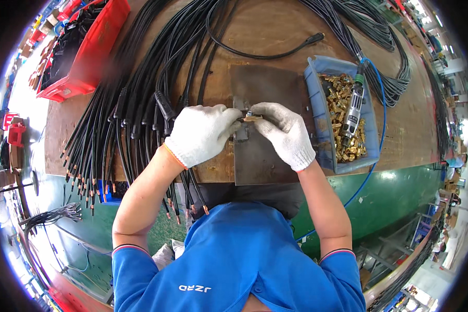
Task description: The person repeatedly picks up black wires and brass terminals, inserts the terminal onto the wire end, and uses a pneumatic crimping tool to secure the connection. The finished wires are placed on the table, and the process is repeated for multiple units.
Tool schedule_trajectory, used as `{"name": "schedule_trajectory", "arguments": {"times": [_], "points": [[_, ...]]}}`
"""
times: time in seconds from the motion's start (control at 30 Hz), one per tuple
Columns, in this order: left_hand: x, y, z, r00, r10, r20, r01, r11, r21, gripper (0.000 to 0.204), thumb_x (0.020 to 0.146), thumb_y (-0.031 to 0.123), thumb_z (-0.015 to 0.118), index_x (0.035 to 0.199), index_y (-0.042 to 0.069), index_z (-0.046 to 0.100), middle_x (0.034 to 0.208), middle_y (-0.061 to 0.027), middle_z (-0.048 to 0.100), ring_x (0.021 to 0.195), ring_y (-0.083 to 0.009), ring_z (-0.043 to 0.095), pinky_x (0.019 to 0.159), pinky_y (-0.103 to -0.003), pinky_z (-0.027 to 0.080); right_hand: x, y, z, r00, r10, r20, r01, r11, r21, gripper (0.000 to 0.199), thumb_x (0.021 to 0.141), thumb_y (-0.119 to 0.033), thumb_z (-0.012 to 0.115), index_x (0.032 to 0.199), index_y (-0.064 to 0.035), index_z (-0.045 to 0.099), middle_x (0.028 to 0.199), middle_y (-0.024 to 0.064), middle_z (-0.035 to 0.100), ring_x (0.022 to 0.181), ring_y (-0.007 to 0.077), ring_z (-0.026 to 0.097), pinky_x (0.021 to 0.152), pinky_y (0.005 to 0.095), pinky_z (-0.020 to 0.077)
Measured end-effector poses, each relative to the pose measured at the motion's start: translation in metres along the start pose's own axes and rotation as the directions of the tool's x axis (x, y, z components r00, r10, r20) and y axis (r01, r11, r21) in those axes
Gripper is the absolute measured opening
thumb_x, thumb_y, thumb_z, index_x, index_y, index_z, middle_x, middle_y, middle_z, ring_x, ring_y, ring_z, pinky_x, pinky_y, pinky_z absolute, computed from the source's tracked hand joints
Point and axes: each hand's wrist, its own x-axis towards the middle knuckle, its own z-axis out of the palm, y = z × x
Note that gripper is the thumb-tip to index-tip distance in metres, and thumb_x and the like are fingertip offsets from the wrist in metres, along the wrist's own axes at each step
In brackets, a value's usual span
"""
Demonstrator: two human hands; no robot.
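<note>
Both my hands wear white knit gloves and meet over a dark metal plate (268, 86) on the brown bench. My left hand (203, 132) grips the end of a black cable (164, 112), and its fingertips reach a small metal fixture (239, 104) on the plate. My right hand (286, 132) pinches a small brass fitting (253, 118) held against the cable end. Many more black cables (119, 125) with bare copper tips lie fanned across the bench to the left and hang over its front edge.
A blue bin (317, 112) of brass fittings sits right of the plate, with a pneumatic screwdriver (353, 112) on a blue hose (377, 151) lying in it. A red crate (93, 52) stands at the far left. More black cables (379, 47) loop at the far right.
</note>
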Motion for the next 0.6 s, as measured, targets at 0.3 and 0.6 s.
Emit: {"name": "schedule_trajectory", "arguments": {"times": [0.3,0.6], "points": [[-0.004,-0.007,0.003,0.998,-0.001,-0.062,-0.001,1.000,-0.029,0.017,0.097,0.022,0.073,0.111,0.012,0.076,0.088,-0.0108,0.070,0.079,-0.0344,0.072,0.071,-0.046,0.057,0.011,-0.008,0.005,0.998,-0.057,0.027,0.063,0.945,-0.320,0.025,0.095,-0.012,0.080,0.118,-0.0028,0.078,0.115,0.0154,0.078,0.104,0.0278,0.077,0.092,0.0376,0.0599],[-0.007,-0.020,0.011,0.999,-0.039,-0.027,0.042,0.994,0.103,0.017,0.092,0.018,0.073,0.108,0.012,0.075,0.090,-0.0107,0.070,0.081,-0.0347,0.071,0.073,-0.047,0.057,0.028,-0.005,0.014,0.935,-0.323,0.145,0.326,0.624,-0.710,0.020,0.090,-0.020,0.081,0.109,-0.0134,0.083,0.113,0.0081,0.078,0.107,0.0333,0.072,0.094,0.0444,0.0588]]}}
